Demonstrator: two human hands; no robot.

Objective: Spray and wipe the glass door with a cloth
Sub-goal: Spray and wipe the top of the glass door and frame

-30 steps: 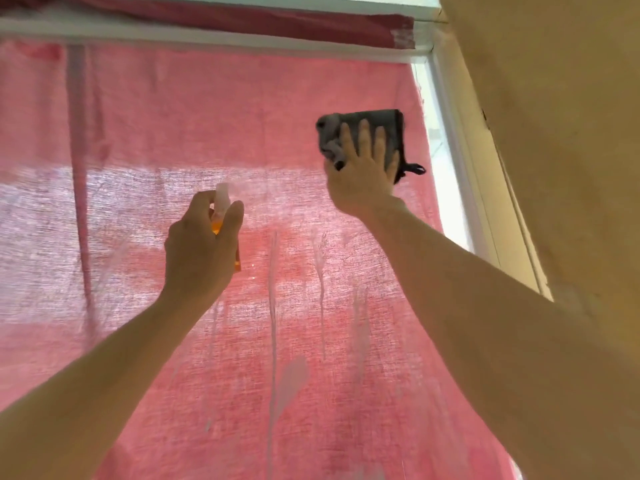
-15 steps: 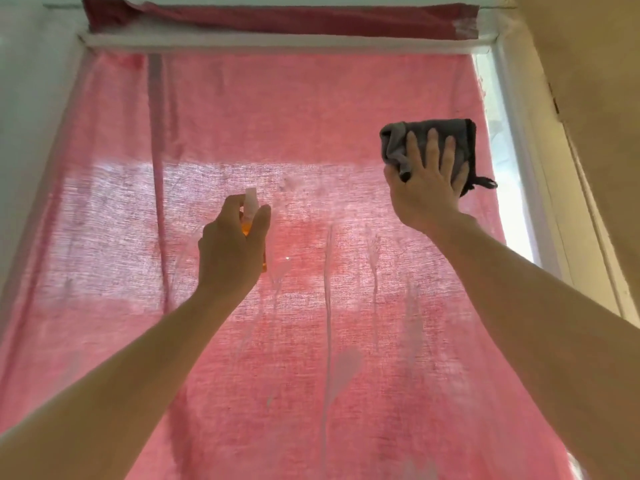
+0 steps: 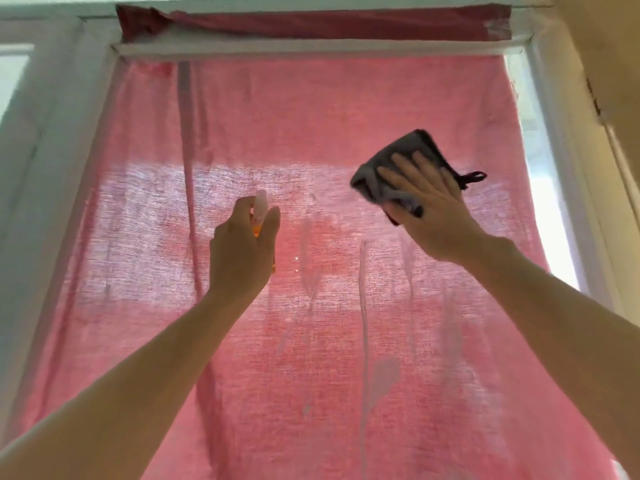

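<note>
The glass door fills the view, with a red curtain behind the pane and wet streaks running down its middle. My left hand grips a small orange spray bottle with a pale top, held upright close to the glass. My right hand presses a folded grey cloth flat against the pane at the upper right, fingers straight and tilted to the left. A black loop hangs from the cloth's right side.
A white door frame borders the pane at top, left and right. A beige wall stands close on the right. A bright strip of uncovered glass shows beside the curtain's right edge.
My view has shifted left, bringing the left frame into sight. The right hand and cloth have tilted and slid down and left on the glass. The left hand holds the bottle as before.
</note>
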